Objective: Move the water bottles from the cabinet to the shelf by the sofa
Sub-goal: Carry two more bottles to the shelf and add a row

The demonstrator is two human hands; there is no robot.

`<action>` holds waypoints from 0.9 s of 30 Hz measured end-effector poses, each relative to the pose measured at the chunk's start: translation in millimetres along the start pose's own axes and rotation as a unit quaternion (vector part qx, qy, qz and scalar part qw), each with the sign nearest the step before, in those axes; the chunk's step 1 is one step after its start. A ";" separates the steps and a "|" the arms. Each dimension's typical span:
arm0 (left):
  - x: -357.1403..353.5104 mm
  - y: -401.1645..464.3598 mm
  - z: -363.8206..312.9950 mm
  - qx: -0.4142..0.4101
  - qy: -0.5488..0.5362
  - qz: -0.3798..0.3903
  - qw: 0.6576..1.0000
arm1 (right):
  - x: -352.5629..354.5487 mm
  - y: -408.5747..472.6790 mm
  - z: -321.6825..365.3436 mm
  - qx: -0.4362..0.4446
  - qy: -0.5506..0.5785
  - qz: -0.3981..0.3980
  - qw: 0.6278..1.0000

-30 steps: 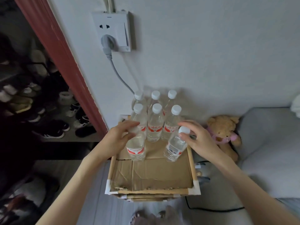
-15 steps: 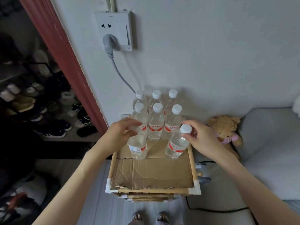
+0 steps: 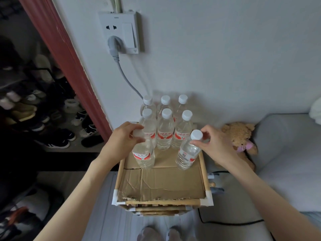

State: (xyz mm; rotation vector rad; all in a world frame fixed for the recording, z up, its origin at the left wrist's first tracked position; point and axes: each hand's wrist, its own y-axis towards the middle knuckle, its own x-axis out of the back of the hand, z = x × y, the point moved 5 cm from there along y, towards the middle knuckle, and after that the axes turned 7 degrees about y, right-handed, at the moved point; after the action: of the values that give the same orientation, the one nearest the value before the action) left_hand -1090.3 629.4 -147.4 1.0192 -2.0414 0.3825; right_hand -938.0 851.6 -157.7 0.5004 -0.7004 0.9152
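The person's left hand (image 3: 124,140) curls its fingers and thumb round the white cap and neck of a water bottle (image 3: 143,154) that stands on the cardboard top of the shelf (image 3: 163,181), at the left side of it. The right hand (image 3: 214,145) pinches the neck of a second water bottle (image 3: 187,155) just below its white cap, thumb on the near side and fingers on the far side; this bottle stands near the shelf's right rail and leans slightly to the right. Whether its base sits flat on the cardboard cannot be told.

Both held bottles are clear with red and white labels. Just beyond them, six more bottles (image 3: 165,131) stand upright in two rows of three against the wall, close together, the held bottle on the left touching or nearly touching the near row.

The shelf is a wooden frame with white corner joints, and the near half of its creased cardboard sheet is bare. On the wall above, a grey plug (image 3: 113,45) sits in a white socket panel (image 3: 119,32), its cable running down behind the bottles. To the right, a brown teddy bear (image 3: 240,138) with a pink bow leans against a grey sofa (image 3: 286,153). To the far left, past a red door frame (image 3: 60,54), shoes (image 3: 57,136) fill a dark rack. A black cable (image 3: 225,222) lies on the floor near the shelf's foot.
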 end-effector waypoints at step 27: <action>-6.6 5.5 1.8 0.031 -0.036 -0.023 0.999 | -2.4 16.8 16.0 -0.025 -0.045 0.021 0.998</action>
State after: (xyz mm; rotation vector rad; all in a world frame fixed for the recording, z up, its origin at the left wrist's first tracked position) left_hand -1093.2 635.3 -153.2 1.1306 -2.0779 0.3908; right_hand -958.4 848.6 -147.0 0.4866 -0.8158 0.9167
